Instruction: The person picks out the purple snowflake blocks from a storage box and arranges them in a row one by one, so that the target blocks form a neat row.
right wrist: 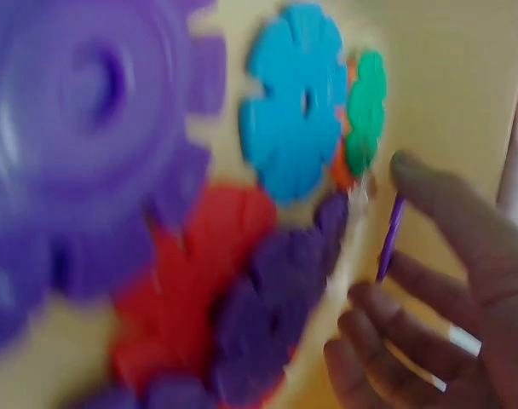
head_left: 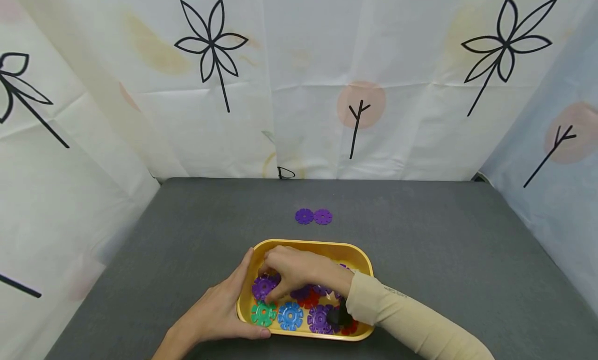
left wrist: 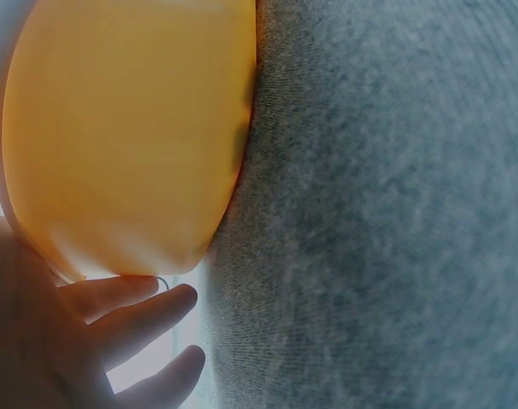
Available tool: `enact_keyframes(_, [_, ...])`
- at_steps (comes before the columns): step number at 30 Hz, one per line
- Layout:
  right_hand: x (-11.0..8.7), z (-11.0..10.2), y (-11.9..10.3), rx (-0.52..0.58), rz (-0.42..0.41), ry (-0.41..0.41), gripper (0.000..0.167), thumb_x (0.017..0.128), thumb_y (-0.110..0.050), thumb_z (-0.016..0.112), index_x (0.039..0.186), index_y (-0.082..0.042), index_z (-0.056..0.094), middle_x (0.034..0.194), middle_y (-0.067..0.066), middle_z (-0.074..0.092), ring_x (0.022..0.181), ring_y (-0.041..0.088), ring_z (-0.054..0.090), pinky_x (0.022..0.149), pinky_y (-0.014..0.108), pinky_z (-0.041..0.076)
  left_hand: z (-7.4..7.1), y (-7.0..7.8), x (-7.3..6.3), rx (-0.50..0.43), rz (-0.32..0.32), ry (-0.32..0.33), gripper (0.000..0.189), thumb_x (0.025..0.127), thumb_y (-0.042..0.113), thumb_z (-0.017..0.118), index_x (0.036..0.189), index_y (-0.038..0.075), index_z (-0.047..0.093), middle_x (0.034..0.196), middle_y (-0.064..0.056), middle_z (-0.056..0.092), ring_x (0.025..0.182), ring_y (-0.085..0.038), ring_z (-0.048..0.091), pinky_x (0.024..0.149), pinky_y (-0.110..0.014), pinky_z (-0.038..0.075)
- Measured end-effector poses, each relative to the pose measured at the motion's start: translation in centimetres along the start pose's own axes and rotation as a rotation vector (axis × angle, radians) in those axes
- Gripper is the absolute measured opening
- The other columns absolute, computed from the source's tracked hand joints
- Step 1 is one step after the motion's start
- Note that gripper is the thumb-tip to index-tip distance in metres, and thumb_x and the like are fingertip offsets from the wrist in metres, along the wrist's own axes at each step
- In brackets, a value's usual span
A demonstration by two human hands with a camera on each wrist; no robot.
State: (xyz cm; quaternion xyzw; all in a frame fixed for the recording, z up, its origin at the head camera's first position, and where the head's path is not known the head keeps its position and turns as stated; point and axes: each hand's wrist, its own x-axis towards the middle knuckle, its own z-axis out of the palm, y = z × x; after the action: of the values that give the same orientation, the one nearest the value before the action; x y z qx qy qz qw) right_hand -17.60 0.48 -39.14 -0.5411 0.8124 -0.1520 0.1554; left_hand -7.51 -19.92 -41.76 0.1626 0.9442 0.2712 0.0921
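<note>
My left hand (head_left: 217, 308) holds the left end of a yellow plastic tray (head_left: 317, 242). Its thumb lies along the near rim; in the left wrist view its fingers (left wrist: 148, 319) reach around the tray's outer wall. Inside the tray, my right hand (head_left: 291, 269) pinches a purple notched disc (head_left: 264, 286), a flower-shaped interlocking piece, seen edge-on between thumb and fingers in the right wrist view. Close by lie a green disc (head_left: 263, 314) and a blue disc (head_left: 290, 316). Red discs (right wrist: 195, 281) and more purple discs (right wrist: 276, 298) fill the middle and right, partly hidden by the right forearm.
Beyond the tray, two purple discs (head_left: 313, 216) lie side by side on the grey tabletop (head_left: 420, 230), edges meeting. White cloth with plant drawings (head_left: 313, 49) hangs behind the table and along both sides. A dark wrist device (head_left: 340, 317) hangs over the tray's right end.
</note>
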Motion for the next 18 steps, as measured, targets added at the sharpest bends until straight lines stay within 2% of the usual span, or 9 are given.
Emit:
enact_keyframes(4, [-0.3,-1.0,-0.1,0.058,0.016,0.023,0.029,0.083,-0.034,0.085,0.100,-0.013,0.075,0.060,-0.009,0.037,0.052,-0.001,0.024,0.051,0.015,0.019,0.1,0.0,-0.1,0.025,0.016,0.023,0.143,0.065,0.077,0.081,0.164,0.032,-0.013,0.158,-0.008,0.047,0.120,-0.018,0.063,0.088,-0.038,0.056])
enact_keyframes(7, [-0.8,-2.0,-0.2,0.080,0.031,0.050,0.030,0.084,-0.032,0.085,0.104,-0.013,0.077,0.061,-0.008,0.041,0.053,-0.001,0.027,0.051,0.015,0.021,0.1,0.1,-0.1,0.023,0.021,0.026,0.143,0.064,0.077,0.081,0.164,0.032,-0.012,0.157,-0.007,0.048,0.116,-0.016,0.064,0.086,-0.037,0.056])
enact_keyframes(10, [-1.6,-3.5,-0.2,0.061,0.032,0.091,0.035,0.085,-0.032,0.084,0.112,-0.012,0.078,0.071,-0.005,0.056,0.061,0.004,0.039,0.056,0.014,0.027,0.0,0.1,-0.1,0.002,0.010,0.015,0.144,0.065,0.076,0.082,0.163,0.033,-0.013,0.155,-0.005,0.050,0.112,-0.012,0.063,0.084,-0.035,0.055])
enact_keyframes(13, [-2.5,-5.1,0.0,0.049,0.034,0.143,0.040,0.086,-0.031,0.083,0.118,-0.009,0.076,0.090,0.000,0.071,0.075,0.012,0.058,0.065,0.014,0.040,0.0,0.1,0.0,-0.014,-0.005,0.001,0.143,0.065,0.075,0.082,0.163,0.035,-0.014,0.155,-0.003,0.049,0.111,-0.011,0.062,0.084,-0.035,0.055])
enact_keyframes(15, [-3.2,-6.2,0.3,0.032,0.053,0.174,0.043,0.087,-0.032,0.082,0.121,-0.008,0.075,0.101,0.002,0.074,0.087,0.017,0.066,0.075,0.017,0.049,-0.1,0.2,0.0,-0.018,-0.014,-0.006,0.143,0.065,0.075,0.082,0.163,0.035,-0.014,0.156,-0.003,0.048,0.111,-0.011,0.062,0.084,-0.035,0.055])
enact_keyframes(18, [-4.3,-7.6,0.8,0.015,0.086,0.227,0.045,0.087,-0.033,0.082,0.123,-0.007,0.074,0.106,0.005,0.074,0.095,0.017,0.068,0.084,0.025,0.056,-0.1,0.3,0.0,-0.028,-0.026,-0.014,0.142,0.065,0.075,0.082,0.163,0.035,-0.012,0.156,-0.003,0.048,0.110,-0.011,0.062,0.082,-0.035,0.055])
